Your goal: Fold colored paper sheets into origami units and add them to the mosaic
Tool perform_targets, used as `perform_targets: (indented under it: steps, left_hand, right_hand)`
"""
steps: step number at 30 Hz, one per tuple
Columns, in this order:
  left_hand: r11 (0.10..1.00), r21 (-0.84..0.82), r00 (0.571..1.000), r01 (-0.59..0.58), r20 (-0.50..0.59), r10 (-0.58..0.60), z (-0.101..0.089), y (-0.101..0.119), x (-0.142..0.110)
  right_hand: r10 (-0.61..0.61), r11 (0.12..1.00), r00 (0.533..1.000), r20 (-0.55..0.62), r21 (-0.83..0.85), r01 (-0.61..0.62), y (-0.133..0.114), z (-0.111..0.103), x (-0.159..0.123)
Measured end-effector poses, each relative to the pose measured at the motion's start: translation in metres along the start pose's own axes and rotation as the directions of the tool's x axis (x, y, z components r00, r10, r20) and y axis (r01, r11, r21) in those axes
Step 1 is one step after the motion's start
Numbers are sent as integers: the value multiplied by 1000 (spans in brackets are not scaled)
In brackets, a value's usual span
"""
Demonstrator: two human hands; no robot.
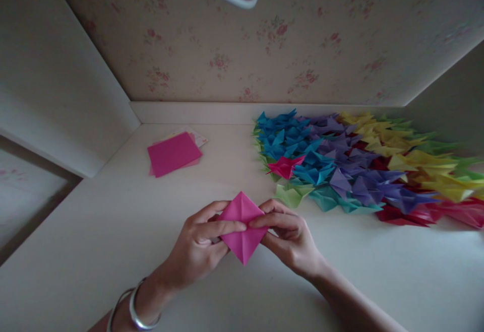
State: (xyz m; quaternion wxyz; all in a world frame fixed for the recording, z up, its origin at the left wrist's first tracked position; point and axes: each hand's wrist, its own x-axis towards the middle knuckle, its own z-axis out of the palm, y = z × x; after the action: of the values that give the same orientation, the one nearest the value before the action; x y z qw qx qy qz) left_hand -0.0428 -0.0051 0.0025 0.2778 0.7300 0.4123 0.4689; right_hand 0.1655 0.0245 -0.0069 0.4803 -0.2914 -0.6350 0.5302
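Note:
Between my two hands is a pink origami paper (242, 249), folded into a diamond with a crease down its middle. My left hand (200, 239) grips its left corner, the index finger lying across the front toward the centre. On the opposite side my right hand (289, 234) pinches the right corner, fingertips near the middle crease. The thumbs and the paper's back side are partly hidden. Just beyond the right hand lies a light green folded paper (293, 192), and a bright pink folded paper crane (285, 167) rests a little farther back.
A big pile of folded paper cranes in blue (282, 138), purple (340, 148), yellow (419, 163) and red (408, 215) covers the right rear of the white table (124, 211). Pink paper sheets (174, 154) are stacked at the left rear. A white cable (242, 2) hangs before the floral wall (227, 50).

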Motion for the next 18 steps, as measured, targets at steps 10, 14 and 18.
perform_targets:
  steps: [10,14,18]
  left_hand:
    - [951,-193,969,243,80,-232,-1,0,7]
    - [908,-244,935,340,190,-300,-3,6,11]
    - [886,-252,909,390,261,-325,-2,11,11]
  right_hand:
    - [21,998,998,52,-60,-17,-3,0,2]
    - [41,994,998,41,-98,-37,-3,-2,1]
    - [113,986,993,-27,-117,-115,-2,1,1]
